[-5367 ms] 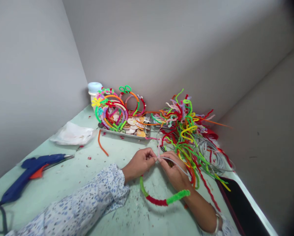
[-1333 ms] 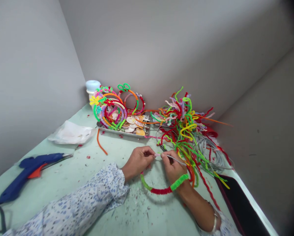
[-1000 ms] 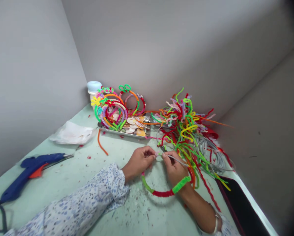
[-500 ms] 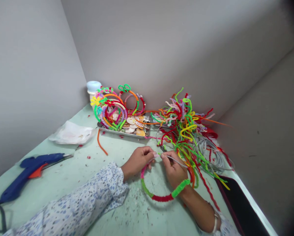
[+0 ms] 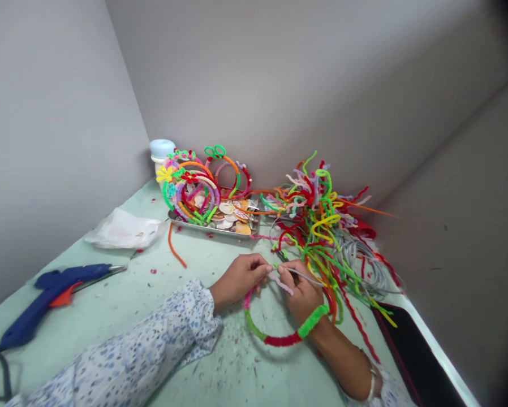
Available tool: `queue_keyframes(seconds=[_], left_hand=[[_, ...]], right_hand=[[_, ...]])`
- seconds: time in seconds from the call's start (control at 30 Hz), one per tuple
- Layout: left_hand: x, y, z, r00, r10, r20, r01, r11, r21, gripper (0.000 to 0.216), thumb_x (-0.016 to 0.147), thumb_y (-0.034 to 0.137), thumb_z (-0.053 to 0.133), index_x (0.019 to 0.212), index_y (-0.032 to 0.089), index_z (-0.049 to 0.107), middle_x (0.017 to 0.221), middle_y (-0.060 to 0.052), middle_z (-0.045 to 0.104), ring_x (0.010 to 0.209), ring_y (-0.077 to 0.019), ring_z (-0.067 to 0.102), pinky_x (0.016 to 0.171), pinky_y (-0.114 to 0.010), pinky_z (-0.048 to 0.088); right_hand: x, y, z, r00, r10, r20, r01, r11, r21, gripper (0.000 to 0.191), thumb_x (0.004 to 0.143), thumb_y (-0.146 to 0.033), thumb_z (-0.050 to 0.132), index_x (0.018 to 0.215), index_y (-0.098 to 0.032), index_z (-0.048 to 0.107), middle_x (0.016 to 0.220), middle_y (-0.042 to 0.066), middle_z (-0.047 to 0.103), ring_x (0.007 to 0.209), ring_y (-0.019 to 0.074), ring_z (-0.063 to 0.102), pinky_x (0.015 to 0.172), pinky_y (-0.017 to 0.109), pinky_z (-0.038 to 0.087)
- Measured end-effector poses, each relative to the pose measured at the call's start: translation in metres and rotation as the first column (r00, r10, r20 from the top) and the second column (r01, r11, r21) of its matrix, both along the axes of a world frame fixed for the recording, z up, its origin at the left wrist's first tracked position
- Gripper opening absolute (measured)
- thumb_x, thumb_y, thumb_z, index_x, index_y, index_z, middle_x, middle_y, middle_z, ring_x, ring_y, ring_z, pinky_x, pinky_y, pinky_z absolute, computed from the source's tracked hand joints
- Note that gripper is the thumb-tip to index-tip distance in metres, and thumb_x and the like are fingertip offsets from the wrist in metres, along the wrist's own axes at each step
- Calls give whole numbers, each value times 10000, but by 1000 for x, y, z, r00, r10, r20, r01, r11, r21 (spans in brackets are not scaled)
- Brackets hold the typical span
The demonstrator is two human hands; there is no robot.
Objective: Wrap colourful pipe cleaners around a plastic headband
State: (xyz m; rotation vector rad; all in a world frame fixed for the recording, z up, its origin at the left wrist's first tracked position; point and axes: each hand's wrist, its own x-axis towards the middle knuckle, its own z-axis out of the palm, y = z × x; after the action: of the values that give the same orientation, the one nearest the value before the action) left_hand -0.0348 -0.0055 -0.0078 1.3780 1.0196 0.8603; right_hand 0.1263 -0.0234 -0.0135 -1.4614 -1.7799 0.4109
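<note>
Two hands on a half-wrapped hoop

Left hand (image 5: 239, 277) and right hand (image 5: 300, 291) pinched together on pale pink fuzzy pipe cleaner (image 5: 282, 282) at grey headband hoop (image 5: 279, 333) on green table (image 5: 122, 308); lower arc wrapped green and red, upper grey stretch still bare

- Two hands at work: the left hand (image 5: 238, 276) and the right hand (image 5: 301, 289).
- One half-wrapped headband (image 5: 279, 338) between them, in green, red and pink.
- One pale pink pipe cleaner (image 5: 282, 281) at the fingertips.
- One blue glue gun (image 5: 50, 294) on the worktop (image 5: 122, 294).
- One metal tray (image 5: 214, 227).
- Finished headbands (image 5: 194, 183) standing in the tray: perhaps five or six, too tangled to count surely.
- One heap of loose pipe cleaners (image 5: 317, 217), too many to count.
- One loose orange pipe cleaner (image 5: 174, 249).
- One clear plastic bag (image 5: 124, 229).
- One white jar (image 5: 160, 151).
</note>
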Motion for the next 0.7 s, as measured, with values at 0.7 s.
queue_keyframes(seconds=[0.7], left_hand=[[-1, -2, -2, 998, -2, -64, 8, 997, 81, 241, 814, 382, 477, 773, 153, 541, 586, 32, 496, 467, -74, 444, 455, -183, 337]], right_hand=[[0, 0, 0, 1000, -5, 1, 5, 1000, 0, 213, 877, -379, 443, 796, -219, 558, 715, -8, 618, 638, 147, 548, 592, 249, 396]])
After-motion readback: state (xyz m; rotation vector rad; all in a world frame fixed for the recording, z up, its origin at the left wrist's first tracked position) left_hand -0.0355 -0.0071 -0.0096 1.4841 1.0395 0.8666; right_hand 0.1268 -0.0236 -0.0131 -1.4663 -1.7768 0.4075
